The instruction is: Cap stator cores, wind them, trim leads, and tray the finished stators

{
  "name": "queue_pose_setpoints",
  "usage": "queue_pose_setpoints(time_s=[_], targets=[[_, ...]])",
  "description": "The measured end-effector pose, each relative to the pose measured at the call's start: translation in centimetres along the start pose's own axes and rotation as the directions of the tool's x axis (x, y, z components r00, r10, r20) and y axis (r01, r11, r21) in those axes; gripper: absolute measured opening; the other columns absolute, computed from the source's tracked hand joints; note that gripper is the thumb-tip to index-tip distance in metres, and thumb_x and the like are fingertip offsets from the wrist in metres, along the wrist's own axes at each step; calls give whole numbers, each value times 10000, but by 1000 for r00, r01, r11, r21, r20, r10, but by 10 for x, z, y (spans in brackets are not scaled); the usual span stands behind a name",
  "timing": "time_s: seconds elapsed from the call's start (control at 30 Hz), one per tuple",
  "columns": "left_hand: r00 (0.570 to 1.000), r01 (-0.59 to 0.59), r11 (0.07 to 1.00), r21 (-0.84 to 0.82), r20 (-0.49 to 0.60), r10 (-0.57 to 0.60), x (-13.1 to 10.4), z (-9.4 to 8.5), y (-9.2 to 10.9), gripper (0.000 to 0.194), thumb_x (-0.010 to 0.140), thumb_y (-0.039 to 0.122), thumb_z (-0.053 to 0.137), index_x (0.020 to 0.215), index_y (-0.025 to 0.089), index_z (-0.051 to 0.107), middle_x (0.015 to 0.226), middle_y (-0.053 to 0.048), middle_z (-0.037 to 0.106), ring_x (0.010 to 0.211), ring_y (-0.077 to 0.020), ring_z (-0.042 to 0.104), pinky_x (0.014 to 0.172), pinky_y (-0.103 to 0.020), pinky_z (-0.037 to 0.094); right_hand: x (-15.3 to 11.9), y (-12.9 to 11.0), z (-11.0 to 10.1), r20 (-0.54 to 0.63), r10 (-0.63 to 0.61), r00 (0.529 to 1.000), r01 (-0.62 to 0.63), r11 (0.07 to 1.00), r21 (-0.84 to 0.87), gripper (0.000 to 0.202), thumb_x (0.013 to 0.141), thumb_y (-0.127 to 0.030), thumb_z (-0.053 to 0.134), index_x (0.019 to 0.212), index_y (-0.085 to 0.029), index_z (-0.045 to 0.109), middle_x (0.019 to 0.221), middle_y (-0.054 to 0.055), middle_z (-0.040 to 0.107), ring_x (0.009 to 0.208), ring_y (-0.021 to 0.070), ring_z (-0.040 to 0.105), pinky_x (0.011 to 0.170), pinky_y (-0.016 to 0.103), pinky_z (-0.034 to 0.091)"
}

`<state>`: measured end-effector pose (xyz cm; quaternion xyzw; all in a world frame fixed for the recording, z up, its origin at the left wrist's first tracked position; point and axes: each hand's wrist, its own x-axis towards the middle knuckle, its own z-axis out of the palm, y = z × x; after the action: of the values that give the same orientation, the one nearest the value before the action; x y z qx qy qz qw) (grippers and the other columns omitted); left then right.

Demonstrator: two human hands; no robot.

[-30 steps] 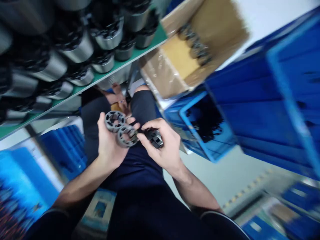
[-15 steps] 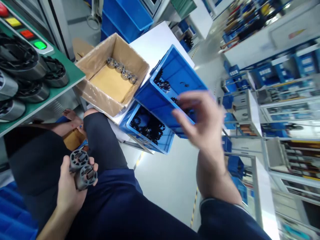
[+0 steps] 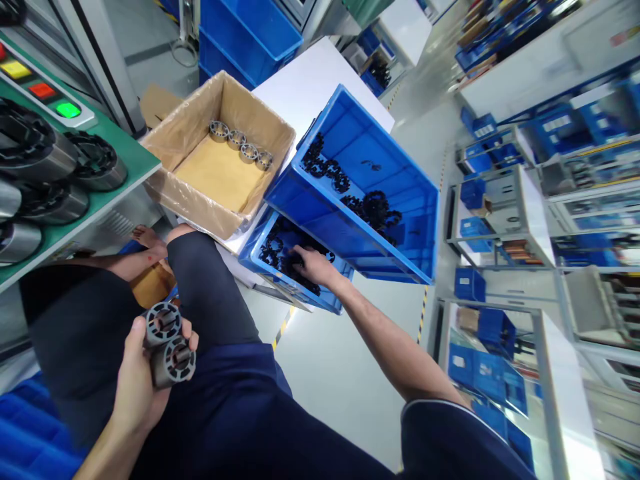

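Observation:
My left hand (image 3: pixel 143 380) is wrapped around two ring-shaped slotted metal cores, like motor stators; one core (image 3: pixel 164 322) sits against the other core (image 3: pixel 175 363), slotted ends facing up. My right hand (image 3: pixel 315 265) is down inside the small blue bin (image 3: pixel 345 297), its fingers curled among black plastic slotted parts (image 3: pixel 273 247). The fingertips are partly hidden, and what they grip cannot be made out. Beside this bin, higher up, stands a larger blue crate (image 3: pixel 360 247) with more black ring-like parts (image 3: pixel 373 210) in it.
A plastic-lined cardboard box (image 3: pixel 200 207) holds several metal cores (image 3: pixel 249 153) in a row along one side. On the green bench (image 3: pixel 135 157) at left stand larger metal cores (image 3: pixel 95 160) near a lit button panel (image 3: pixel 67 110). Blue crates (image 3: pixel 250 33) and shelving lie beyond.
My right hand has moved left from over the large crate down into the small bin. The left hand still holds the two metal cores, tilted slightly differently.

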<state>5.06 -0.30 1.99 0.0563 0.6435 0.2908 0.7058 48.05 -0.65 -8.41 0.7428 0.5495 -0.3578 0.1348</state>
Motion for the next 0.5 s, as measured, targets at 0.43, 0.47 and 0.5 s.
queue_pose_setpoints(time_s=[0.43,0.47,0.5], targets=[[980,-191,974,121,74,183,18,-39,-1,523,902,650,963,1216,256,823,862,-67,776,725,-275,686,630,-316,596,-39,-3,19,-434,-61,899,185,950,250,406,1061,-265,772,1459,-224,841,1382,147,810,1247,327,761,1144,524,662],[975,-217,966,140,89,206,20,-43,1,522,888,632,970,1226,258,835,864,-75,777,731,-287,685,636,-329,592,-42,-3,21,-452,-45,891,178,950,256,394,1054,-305,795,1437,-228,844,1339,147,813,1244,340,753,1153,541,654],[968,-243,957,162,105,228,22,-46,2,518,879,624,969,1217,252,845,863,-86,777,739,-297,683,647,-339,588,-44,-3,23,-468,-32,883,172,950,260,384,1052,-348,813,1417,-234,845,1300,145,817,1237,352,747,1166,559,645]])
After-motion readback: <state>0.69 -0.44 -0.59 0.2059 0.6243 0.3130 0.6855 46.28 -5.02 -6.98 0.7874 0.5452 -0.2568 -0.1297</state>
